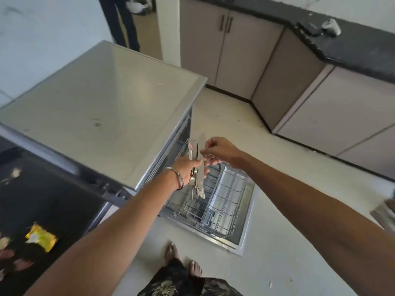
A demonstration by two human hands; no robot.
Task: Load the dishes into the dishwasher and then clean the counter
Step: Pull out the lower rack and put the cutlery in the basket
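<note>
My left hand (188, 168) grips a bundle of steel cutlery (197, 167), knives and forks, held upright over the open dishwasher (149, 159). My right hand (220, 151) is beside the bundle's upper part, its thumb and fingers pinching at one piece near the top. Below the hands the wire lower rack (215, 208) is pulled out over the lowered dishwasher door (245, 227). The black counter (42, 199) lies at the lower left with a yellow wrapper (41, 237) and scraps on it.
The dishwasher's flat steel top (102, 107) fills the left centre. Beige cabinets (299, 86) under a dark worktop (352, 45) line the back and right. My bare feet (183, 259) stand on the pale floor just in front of the door.
</note>
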